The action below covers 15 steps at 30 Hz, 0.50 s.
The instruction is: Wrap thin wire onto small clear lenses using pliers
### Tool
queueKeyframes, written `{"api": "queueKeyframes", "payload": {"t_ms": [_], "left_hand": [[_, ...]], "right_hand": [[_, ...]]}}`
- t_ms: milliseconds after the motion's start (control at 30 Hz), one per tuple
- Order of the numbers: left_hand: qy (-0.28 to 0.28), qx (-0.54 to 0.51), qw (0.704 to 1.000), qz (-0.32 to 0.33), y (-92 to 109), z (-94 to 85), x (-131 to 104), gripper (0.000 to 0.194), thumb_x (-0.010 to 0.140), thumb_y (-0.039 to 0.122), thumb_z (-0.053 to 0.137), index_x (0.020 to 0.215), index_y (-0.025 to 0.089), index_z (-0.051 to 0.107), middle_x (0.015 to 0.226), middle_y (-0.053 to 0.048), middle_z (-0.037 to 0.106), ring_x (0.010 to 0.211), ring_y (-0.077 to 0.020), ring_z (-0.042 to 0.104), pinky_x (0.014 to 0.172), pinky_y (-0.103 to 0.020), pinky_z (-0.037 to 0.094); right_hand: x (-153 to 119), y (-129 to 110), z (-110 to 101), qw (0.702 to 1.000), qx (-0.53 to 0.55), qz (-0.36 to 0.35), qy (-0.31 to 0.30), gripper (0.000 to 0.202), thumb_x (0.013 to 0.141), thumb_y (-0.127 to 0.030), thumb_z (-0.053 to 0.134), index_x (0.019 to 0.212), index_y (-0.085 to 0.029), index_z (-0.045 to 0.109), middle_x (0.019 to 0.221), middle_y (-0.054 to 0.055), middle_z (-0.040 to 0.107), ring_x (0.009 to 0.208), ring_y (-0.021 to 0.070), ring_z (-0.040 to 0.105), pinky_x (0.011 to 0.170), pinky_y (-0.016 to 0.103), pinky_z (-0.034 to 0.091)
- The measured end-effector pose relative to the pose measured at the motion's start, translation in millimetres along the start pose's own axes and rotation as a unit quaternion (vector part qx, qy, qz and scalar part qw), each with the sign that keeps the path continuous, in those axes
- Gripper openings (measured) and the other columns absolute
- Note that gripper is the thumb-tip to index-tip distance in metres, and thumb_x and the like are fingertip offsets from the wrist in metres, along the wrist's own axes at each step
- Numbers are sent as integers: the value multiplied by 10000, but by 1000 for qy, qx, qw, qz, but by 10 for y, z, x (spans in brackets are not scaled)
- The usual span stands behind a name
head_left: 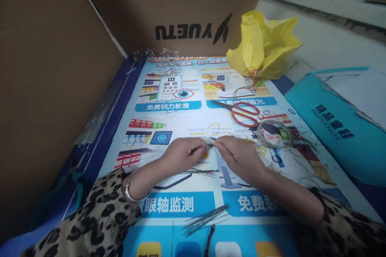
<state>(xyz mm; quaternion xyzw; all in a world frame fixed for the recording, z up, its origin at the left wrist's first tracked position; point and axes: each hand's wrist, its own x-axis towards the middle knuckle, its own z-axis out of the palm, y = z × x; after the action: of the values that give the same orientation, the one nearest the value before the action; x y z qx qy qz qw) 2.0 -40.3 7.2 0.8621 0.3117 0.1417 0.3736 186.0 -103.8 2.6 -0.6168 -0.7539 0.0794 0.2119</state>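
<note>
My left hand (185,153) and my right hand (239,156) meet fingertip to fingertip over the printed sheet, both closed in a pinch. Between them runs a thin dark wire (210,145), short and mostly hidden by the fingers. A little yellow-green shows at the right fingertips; I cannot make out what it belongs to. Just below the hands lies a small bunch of thin wires (200,172). Nearer to me is another bundle of cut wires (206,219). Red-handled scissors (244,114) lie beyond my right hand, beside a roll of clear tape (291,138).
A crumpled yellow bag (262,46) with coloured strings (253,80) stands at the back right. Cardboard walls (193,0) close off the back and left. A torn turquoise box (328,128) sits at right. More wires (98,118) lie at left; wire tangles (169,54) at the back.
</note>
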Motion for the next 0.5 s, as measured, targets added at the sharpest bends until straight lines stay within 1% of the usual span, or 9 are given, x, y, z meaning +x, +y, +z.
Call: {"api": "queueKeyframes", "payload": {"t_ms": [67, 200, 367, 500], "left_hand": [[-9, -37, 999, -8, 6, -10, 4, 214, 799, 166, 411, 821, 167, 624, 715, 19, 611, 625, -87, 501, 599, -195, 373], [-27, -120, 992, -29, 31, -34, 12, 233, 797, 176, 409, 887, 160, 623, 732, 17, 588, 642, -84, 476, 610, -195, 368], [-59, -199, 976, -58, 55, -61, 26, 212, 807, 233, 419, 755, 141, 603, 612, 33, 475, 571, -71, 384, 556, -192, 324], [-68, -252, 962, -86, 65, -62, 35, 174, 770, 246, 478, 756, 139, 615, 627, 29, 494, 572, -69, 385, 552, -196, 317]], "right_hand": [[8, -4, -5, 1000, 20, 14, -1, 264, 895, -308, 371, 834, -182, 595, 714, 18, 648, 655, 149, 592, 603, 241, 367], [24, -19, -14, 997, 66, 33, 3, 224, 880, -299, 413, 825, -194, 603, 691, -6, 646, 607, 122, 576, 579, 220, 359], [50, -50, -26, 995, 97, 31, 21, 183, 861, -290, 459, 815, -202, 613, 698, -23, 649, 625, 110, 580, 595, 206, 370], [78, -58, -27, 993, 108, 20, 32, 182, 860, -297, 467, 816, -201, 615, 739, -19, 662, 666, 110, 593, 616, 202, 382]]}}
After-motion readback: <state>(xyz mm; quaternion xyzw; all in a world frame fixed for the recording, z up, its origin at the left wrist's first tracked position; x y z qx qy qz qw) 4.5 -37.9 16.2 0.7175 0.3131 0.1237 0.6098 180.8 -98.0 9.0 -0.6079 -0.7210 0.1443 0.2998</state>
